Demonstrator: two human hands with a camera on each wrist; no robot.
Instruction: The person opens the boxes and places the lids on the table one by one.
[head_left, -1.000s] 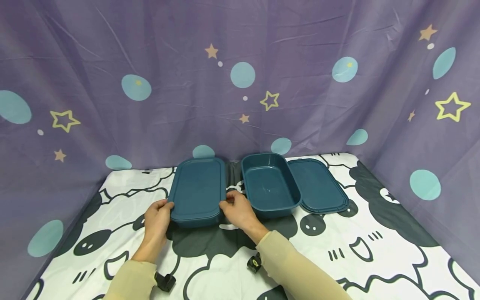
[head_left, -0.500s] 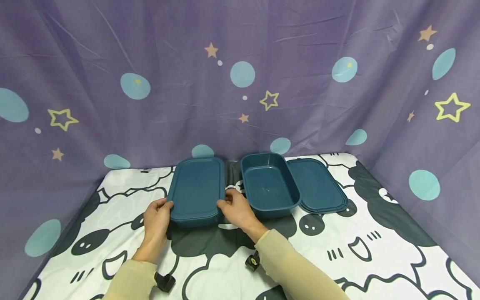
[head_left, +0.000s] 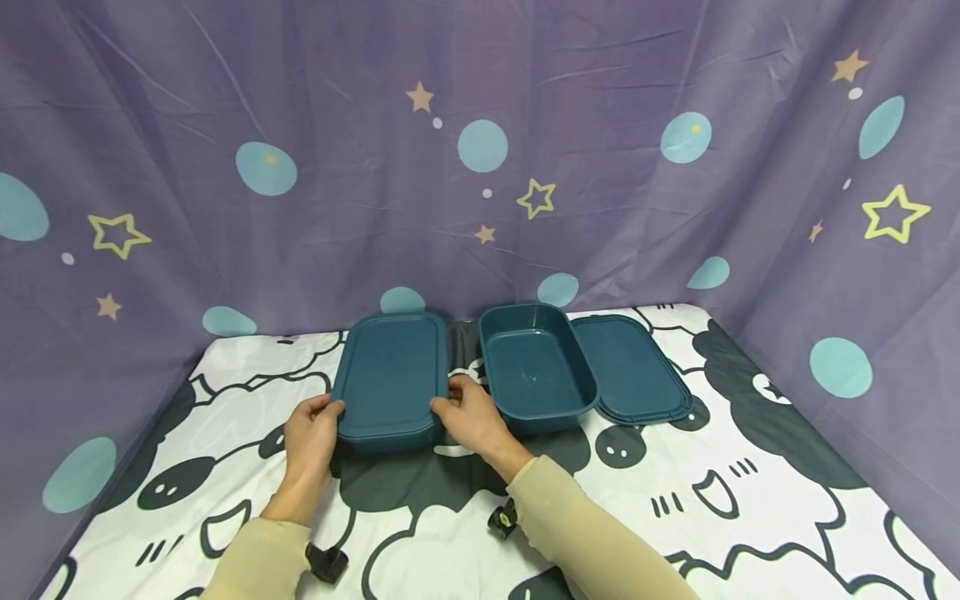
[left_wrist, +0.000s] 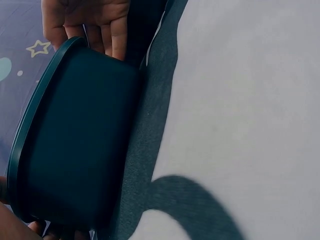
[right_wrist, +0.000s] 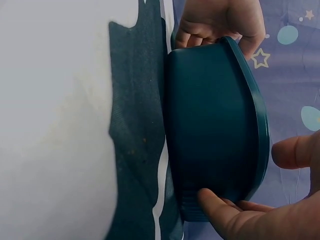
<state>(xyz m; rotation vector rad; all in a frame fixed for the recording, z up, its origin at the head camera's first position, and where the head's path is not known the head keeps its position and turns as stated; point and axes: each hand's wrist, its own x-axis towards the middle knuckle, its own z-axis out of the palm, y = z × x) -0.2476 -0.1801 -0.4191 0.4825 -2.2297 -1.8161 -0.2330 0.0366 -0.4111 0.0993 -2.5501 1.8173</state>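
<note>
Dark teal plastic mostly: a lidded box is parked on the cartoon-print cloth, just left of an open container. It's being held from both sides near its closer end, left wall gripped by the left hand, right wall by the right hand, thumbs kept up by the rim, fingers set lower along the walls. A loose lid is laid right of the container, one edge partly hidden by it. Everything's backed by a purple curtain.
</note>
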